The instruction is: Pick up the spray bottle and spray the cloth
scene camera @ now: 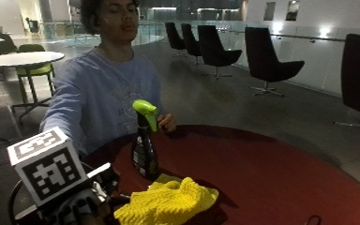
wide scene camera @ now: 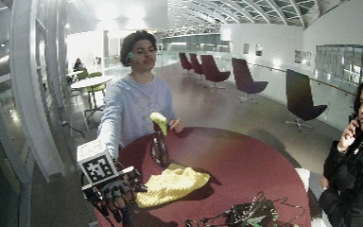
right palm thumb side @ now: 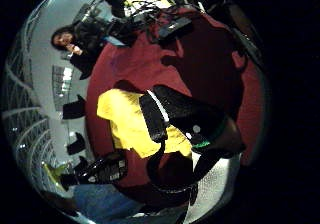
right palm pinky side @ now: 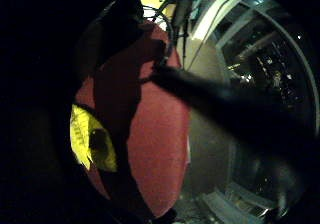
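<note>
Dim hall space with dark chairs is seen behind a round red table [scene camera: 280,173], at which a person is seated. On the table a yellow cloth [scene camera: 168,200] lies crumpled near the edge, and just behind it – touching or nearly so – a dark spray bottle [scene camera: 145,145] stands upright, its long axis vertical and its green trigger head on top. The gloved right hand [wide scene camera: 115,191] is held at the table's near edge, beside the cloth, so the bottle lies beyond the cloth from the fingers [wide scene camera: 108,208]. In the wide outside view the fingers are seen spread apart and hanging down, holding nothing. The bare hand [scene camera: 166,123] rests by the far side of the bottle – nearer to it, though the task falls to the gloved one. Only the thumb side palm view shows the bottle's label and the cloth beneath it; the little finger side view shows mainly the tabletop and a corner of the cloth.
</note>
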### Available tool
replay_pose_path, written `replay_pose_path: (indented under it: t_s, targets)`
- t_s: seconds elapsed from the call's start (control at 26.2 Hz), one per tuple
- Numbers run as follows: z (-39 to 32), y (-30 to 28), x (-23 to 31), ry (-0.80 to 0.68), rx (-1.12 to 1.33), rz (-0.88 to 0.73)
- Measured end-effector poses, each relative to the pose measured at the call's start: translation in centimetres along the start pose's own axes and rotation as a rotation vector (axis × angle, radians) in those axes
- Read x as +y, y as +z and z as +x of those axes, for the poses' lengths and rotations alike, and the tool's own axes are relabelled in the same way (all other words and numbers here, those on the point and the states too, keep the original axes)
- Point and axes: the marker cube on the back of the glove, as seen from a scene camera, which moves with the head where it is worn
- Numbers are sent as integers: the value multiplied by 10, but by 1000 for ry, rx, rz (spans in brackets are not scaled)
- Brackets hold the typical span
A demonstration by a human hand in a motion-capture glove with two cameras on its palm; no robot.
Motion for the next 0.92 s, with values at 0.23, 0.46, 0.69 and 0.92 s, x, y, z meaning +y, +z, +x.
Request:
replay_pose_path:
  t_s: [0.23,0.46,0.69,0.92]
  targets:
    - [-34,6,45,-176,-76,63]
    - [-78,22,96,-317,-290,44]
    - [-115,37,137,-346,-766,-7]
    - [-140,51,165,-331,-1157,-89]
